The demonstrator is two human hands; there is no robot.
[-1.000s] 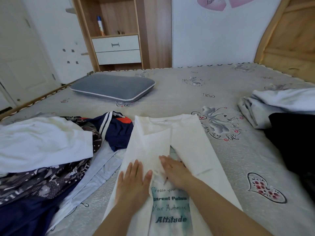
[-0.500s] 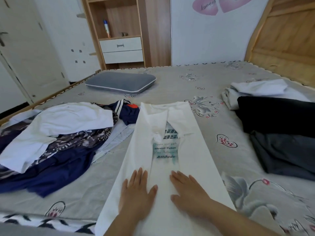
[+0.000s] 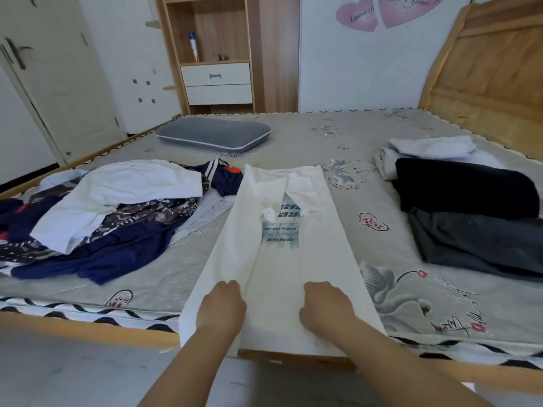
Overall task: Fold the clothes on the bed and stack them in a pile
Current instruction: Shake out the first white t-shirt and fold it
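1. The white T-shirt (image 3: 282,259) lies flat on the bed (image 3: 338,133), reaching from the middle of the mattress to the near edge, where its hem hangs slightly over the wooden rail.
2. Both side panels are already folded inward, so it forms a long narrow strip. Its long axis runs from the near edge toward the far edge, collar end away from you, hem at your hands.
3. Your left hand (image 3: 221,306) and right hand (image 3: 326,306) sit on the hem end, fingers curled down into the cloth. Each grip appears to be closed on a pinch of fabric, though the fingertips are hidden.
4. Expect thin, soft, light cotton: it will sag, wrinkle and let the folded panels slide open if lifted by one point.
5. Judge the best hold to be the two hem corners, pinching all layers together.
6. The unfolded heap (image 3: 102,218) lies toward the left edge; the folded dark clothes (image 3: 470,218) sit toward the right edge, the likely stack.
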